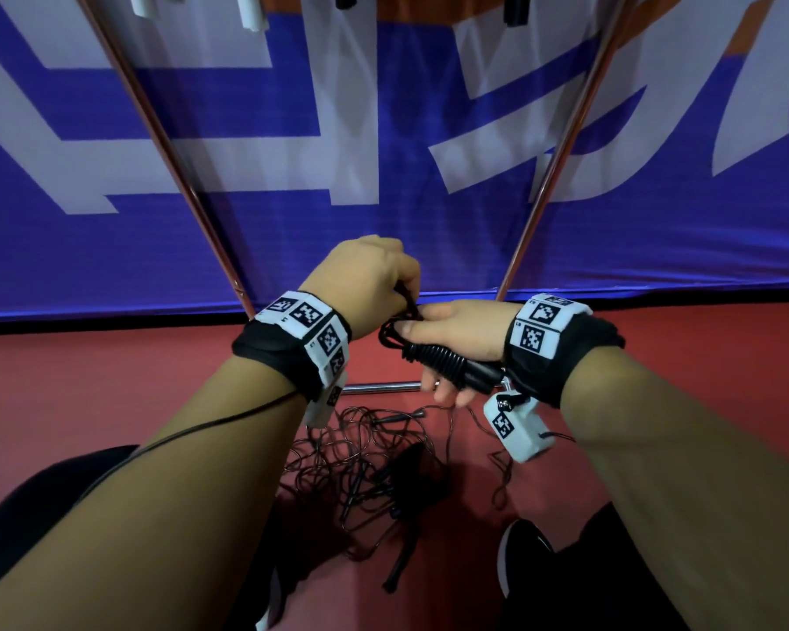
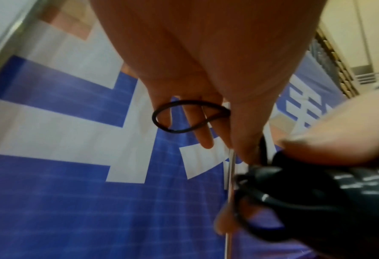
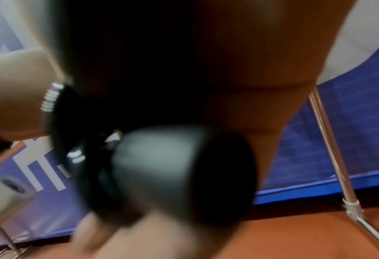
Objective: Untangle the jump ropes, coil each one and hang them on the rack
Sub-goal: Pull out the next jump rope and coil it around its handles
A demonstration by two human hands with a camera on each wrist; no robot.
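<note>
My right hand grips the black handles of a jump rope with its cord wound round them. In the right wrist view a handle end fills the middle, blurred. My left hand pinches a loop of the black cord just above and left of the bundle. Several more black ropes lie tangled on the red floor below my hands. The rack's metal legs rise in front of me, and white and black handles hang near the top edge.
A blue and white banner stands behind the rack. The rack's base bar lies on the floor under my hands. My black shoe is at the lower right, my knee at the lower left.
</note>
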